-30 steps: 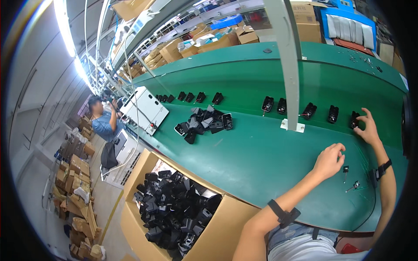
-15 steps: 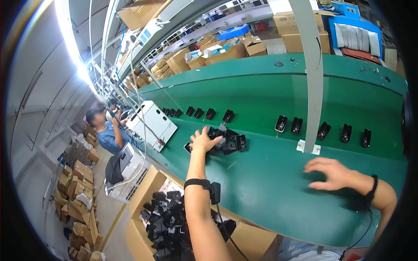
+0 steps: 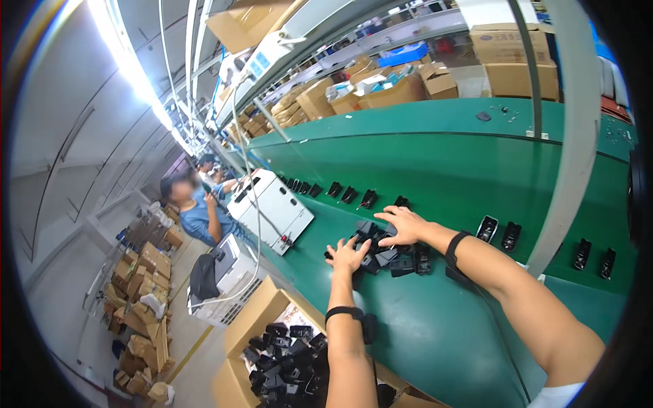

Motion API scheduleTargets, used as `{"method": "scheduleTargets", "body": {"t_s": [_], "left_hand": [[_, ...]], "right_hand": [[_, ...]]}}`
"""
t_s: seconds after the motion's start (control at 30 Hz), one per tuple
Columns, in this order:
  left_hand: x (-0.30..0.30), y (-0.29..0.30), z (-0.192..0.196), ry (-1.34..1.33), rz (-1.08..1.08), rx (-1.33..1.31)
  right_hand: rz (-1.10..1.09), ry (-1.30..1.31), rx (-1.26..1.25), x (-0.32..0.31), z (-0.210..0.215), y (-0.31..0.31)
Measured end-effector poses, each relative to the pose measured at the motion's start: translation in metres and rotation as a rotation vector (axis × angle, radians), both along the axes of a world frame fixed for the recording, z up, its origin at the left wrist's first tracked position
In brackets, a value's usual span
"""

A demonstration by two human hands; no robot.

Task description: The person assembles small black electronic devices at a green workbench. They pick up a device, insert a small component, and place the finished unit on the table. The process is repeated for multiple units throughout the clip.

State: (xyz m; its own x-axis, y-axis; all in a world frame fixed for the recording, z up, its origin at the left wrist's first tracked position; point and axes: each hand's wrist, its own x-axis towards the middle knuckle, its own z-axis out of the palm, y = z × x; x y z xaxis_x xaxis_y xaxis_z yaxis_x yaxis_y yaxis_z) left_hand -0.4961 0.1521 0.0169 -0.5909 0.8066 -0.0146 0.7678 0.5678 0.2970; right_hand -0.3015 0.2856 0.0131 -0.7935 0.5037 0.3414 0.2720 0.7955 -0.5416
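The left hand (image 3: 349,258) and the farther right hand (image 3: 408,227) are showing spread, unclosed grips over black parts (image 3: 403,264) lying on the tabletop (image 3: 435,328).

A long, bright strip light (image 3: 126,58) runs down the upper left of the room, above a pale wall (image 3: 68,292). Along the wall's foot, cardboard cartons (image 3: 153,258) are heaped on a grey floor (image 3: 202,365) marked with a yellow line (image 3: 190,355). A long green workbench (image 3: 435,333) crosses the room, a light-grey post (image 3: 570,146) rising from it. Beyond stand more brown boxes (image 3: 511,45) and long, pale shelving (image 3: 445,28).
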Motion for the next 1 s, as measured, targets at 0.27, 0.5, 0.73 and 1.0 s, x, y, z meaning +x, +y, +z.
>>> {"method": "scheduleTargets", "body": {"t_s": [0.27, 0.5, 0.73, 1.0], "left_hand": [[-0.017, 0.006, -0.008, 0.013, -0.080, -0.022], [0.025, -0.033, -0.007, -0.030, -0.067, 0.067], [0.072, -0.081, -0.014, 0.047, -0.186, 0.131], [0.156, -0.125, -0.022, 0.040, -0.394, 0.168]], "right_hand": [[0.097, -0.173, 0.160, -0.042, -0.012, 0.004], [0.072, -0.154, 0.137, -0.010, -0.020, -0.035], [0.000, -0.136, 0.119, 0.047, -0.020, -0.095], [-0.129, -0.111, 0.122, 0.154, -0.029, -0.165]]}}
